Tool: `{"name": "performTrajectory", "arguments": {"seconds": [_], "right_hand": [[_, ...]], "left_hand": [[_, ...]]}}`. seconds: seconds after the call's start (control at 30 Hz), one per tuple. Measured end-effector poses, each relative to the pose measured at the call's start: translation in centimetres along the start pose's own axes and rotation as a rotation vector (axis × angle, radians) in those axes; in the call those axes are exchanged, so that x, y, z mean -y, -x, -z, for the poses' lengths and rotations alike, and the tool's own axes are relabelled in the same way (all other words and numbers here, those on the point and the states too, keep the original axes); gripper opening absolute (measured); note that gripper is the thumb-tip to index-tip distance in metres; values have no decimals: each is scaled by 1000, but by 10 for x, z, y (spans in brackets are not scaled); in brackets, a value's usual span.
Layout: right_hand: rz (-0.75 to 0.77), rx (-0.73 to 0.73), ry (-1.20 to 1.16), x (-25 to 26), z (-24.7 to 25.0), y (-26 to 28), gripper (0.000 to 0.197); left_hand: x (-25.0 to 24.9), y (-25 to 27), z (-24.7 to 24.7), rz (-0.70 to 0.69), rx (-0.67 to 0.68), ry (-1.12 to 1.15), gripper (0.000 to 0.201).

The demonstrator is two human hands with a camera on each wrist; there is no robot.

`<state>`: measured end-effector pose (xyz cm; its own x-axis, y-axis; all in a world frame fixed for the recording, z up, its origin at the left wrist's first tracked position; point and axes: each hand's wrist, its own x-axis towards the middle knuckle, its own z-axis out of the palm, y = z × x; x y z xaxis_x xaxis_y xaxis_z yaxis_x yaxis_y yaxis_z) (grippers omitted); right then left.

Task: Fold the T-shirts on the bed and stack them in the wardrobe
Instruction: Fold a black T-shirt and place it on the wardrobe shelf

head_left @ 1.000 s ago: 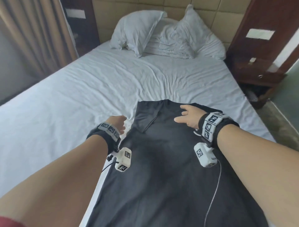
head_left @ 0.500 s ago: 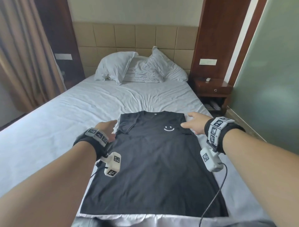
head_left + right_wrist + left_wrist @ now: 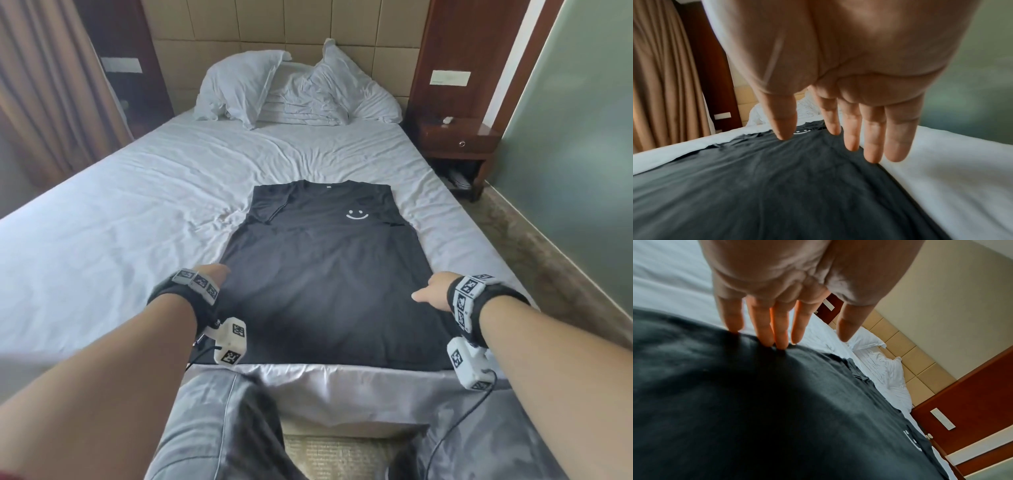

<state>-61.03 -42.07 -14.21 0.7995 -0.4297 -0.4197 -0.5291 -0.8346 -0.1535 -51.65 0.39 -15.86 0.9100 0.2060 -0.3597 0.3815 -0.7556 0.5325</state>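
Note:
A black T-shirt [image 3: 325,274] with a small white smiley [image 3: 357,215] lies flat on the white bed [image 3: 137,212], its sleeves folded in, its hem at the bed's near edge. My left hand [image 3: 217,275] rests at the shirt's left edge, fingers [image 3: 766,331] straight and tips touching the fabric [image 3: 777,402]. At the right edge my right hand [image 3: 431,293] lies open, its straight fingers [image 3: 873,142] hovering over or lightly touching the black T-shirt [image 3: 777,178].
Two white pillows [image 3: 294,89] lie at the padded headboard. A wooden nightstand [image 3: 455,144] stands right of the bed, a brown curtain [image 3: 51,85] on the left. My grey-trousered legs [image 3: 222,428] stand against the foot of the bed. No wardrobe is in view.
Both hands have slid from the shirt's shoulders down along its side edges toward the hem. My head has pulled back, so the whole shirt and bed show.

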Motion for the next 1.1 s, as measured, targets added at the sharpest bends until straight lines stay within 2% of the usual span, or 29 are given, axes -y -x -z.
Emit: {"name": "performTrajectory", "arguments": {"seconds": [0.1,0.2,0.23,0.27,0.33,0.37,0.47,0.63,0.67,0.73,0.77,0.87,0.93,1.03,1.1], "right_hand": [[-51,0,25,-9,-11,-5,74],[-66,32,87,-6,-26,-6,89],[-60,38,143,-3,-29,-3,90],[-67,39,205,2,-34,-3,88],[-65,36,326,12,-39,5,76],[-45,35,374,18,-39,8,70],[-11,25,429,28,-37,3,64],[-70,43,324,27,-28,0,93],[-97,38,265,23,-30,-13,102],[-155,120,113,14,-30,-27,129],[-165,136,-16,4,-34,-38,133],[-216,60,-439,-46,-53,-78,84],[-261,12,-627,-59,-54,-76,77],[-267,-50,-651,-55,-51,-58,48],[-295,-128,-665,-57,-52,-49,40]], "left_hand": [[-4,1,-10,-1,67,-215,47],[-8,1,-15,12,48,-292,38],[-2,-1,-20,83,44,-320,39],[10,-11,-28,168,-11,-243,53],[24,-30,-44,302,-90,-115,105],[28,-40,-48,324,-116,-96,117],[31,-55,-47,351,-54,-138,122],[37,-72,-43,362,-37,-200,135],[38,-72,-43,359,-40,-225,135],[43,-74,-43,339,-62,-237,137],[42,-72,-43,331,-62,-233,138],[41,-69,-43,312,-64,-195,139],[41,-67,-43,302,-72,-194,139],[40,-62,-45,293,-101,-168,131],[38,-54,-46,271,-121,-139,122]]}}
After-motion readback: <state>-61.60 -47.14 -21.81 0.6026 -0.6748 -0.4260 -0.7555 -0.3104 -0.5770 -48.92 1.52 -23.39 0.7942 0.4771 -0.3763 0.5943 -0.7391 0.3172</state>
